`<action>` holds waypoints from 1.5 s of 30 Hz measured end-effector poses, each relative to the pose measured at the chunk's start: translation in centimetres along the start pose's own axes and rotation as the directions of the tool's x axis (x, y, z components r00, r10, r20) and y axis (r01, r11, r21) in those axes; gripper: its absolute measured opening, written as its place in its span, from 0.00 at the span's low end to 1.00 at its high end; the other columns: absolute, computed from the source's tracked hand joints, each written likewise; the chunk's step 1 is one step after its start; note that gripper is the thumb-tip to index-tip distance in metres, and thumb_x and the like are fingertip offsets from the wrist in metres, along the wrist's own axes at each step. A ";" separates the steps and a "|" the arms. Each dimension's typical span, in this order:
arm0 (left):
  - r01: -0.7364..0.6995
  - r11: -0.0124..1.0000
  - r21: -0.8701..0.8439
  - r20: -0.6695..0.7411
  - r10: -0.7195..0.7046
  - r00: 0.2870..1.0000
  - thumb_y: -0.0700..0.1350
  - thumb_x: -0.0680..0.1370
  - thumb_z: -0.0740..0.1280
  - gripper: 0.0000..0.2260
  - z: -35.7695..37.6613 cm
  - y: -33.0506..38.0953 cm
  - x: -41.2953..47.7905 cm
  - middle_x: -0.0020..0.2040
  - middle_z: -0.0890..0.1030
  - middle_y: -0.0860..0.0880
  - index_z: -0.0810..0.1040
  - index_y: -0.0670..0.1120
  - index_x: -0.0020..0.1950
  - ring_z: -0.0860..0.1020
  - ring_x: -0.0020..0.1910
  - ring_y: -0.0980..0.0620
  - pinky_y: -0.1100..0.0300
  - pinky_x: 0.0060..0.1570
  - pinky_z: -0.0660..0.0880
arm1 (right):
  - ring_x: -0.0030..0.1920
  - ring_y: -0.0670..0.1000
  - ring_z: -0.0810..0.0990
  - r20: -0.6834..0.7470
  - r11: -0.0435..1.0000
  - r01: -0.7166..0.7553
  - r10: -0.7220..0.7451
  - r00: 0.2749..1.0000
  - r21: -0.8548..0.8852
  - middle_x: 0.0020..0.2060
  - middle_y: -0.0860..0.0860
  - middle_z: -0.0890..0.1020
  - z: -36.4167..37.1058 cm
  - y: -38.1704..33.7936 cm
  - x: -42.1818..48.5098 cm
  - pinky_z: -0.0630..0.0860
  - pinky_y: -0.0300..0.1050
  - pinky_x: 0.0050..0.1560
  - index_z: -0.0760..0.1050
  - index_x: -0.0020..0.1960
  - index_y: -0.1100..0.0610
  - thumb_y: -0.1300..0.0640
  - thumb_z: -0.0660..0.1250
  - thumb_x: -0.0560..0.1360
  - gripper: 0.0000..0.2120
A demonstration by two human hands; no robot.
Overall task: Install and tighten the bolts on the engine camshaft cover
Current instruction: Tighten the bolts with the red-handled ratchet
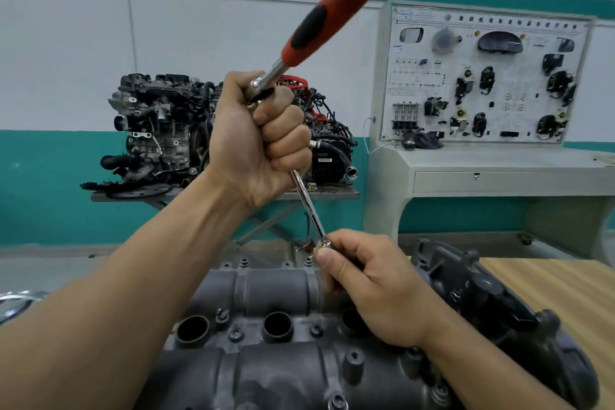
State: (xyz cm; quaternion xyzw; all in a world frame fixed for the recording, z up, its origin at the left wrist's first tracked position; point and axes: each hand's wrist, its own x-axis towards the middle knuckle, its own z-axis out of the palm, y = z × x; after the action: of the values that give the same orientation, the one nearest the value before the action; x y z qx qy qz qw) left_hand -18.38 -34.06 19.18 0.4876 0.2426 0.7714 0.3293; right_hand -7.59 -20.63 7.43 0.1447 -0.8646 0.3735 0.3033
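Observation:
The grey camshaft cover point(266, 289) fills the lower middle of the head view, with round plug holes and several bolts point(235, 335) seated in it. My left hand point(263, 140) grips the head end of a ratchet wrench, whose red and black handle point(319, 23) sticks up to the right. A chrome extension bar point(307, 206) runs down from that fist. My right hand point(372, 286) pinches the bar's lower end, the socket end point(324, 245), just above the cover's far edge. The tip itself is hidden by my fingers.
A whole engine point(159, 130) stands on a metal stand behind. A grey training console with a panel of car parts point(482, 76) stands at the right. A wooden bench top point(565, 286) shows at the right. A black engine part point(482, 293) lies beside the cover.

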 end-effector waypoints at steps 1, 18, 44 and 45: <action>0.000 1.000 -0.013 0.013 0.000 1.000 0.54 0.74 0.53 0.16 0.0 0.1 0.0 0.23 0.52 0.55 0.54 0.52 0.28 0.49 0.21 0.56 0.66 0.20 0.46 | 0.33 0.44 0.76 -0.008 1.000 0.002 -0.002 1.000 0.012 0.30 0.45 0.78 -0.1 -0.2 0.0 0.71 0.36 0.38 0.76 0.38 0.56 0.57 0.64 0.82 0.14; -0.094 0.961 0.259 -0.151 0.136 0.979 0.53 0.80 0.46 0.21 1.3 -0.1 -0.7 0.23 0.50 0.52 0.52 0.50 0.27 0.47 0.22 0.53 0.67 0.22 0.46 | 0.42 0.59 0.83 -0.141 0.994 -0.090 0.097 0.985 0.059 0.38 0.57 0.85 -0.1 0.6 0.3 0.78 0.57 0.47 0.84 0.45 0.61 0.58 0.73 0.76 0.06; -0.043 0.964 0.263 -0.137 0.081 0.987 0.54 0.79 0.49 0.21 1.4 -1.9 -0.5 0.23 0.51 0.52 0.53 0.50 0.27 0.47 0.23 0.54 0.67 0.22 0.47 | 0.39 0.59 0.83 -0.113 0.991 -0.131 0.130 0.985 -0.005 0.35 0.55 0.85 0.2 1.1 0.3 0.79 0.61 0.43 0.82 0.44 0.60 0.54 0.70 0.77 0.09; -0.026 0.962 0.273 -0.165 0.073 0.984 0.54 0.80 0.49 0.21 1.3 -2.1 -0.4 0.23 0.51 0.52 0.53 0.50 0.28 0.47 0.23 0.54 0.66 0.22 0.47 | 0.39 0.58 0.83 -0.098 0.988 -0.152 0.149 0.984 -0.021 0.35 0.54 0.85 0.3 1.0 0.5 0.79 0.59 0.43 0.82 0.44 0.60 0.54 0.71 0.77 0.09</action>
State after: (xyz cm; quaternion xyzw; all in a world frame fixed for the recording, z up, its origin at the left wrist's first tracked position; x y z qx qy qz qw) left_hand -16.47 -32.90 17.97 0.4647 0.3610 0.7786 0.2179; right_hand -8.58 -20.17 7.08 0.0562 -0.8627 0.3895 0.3177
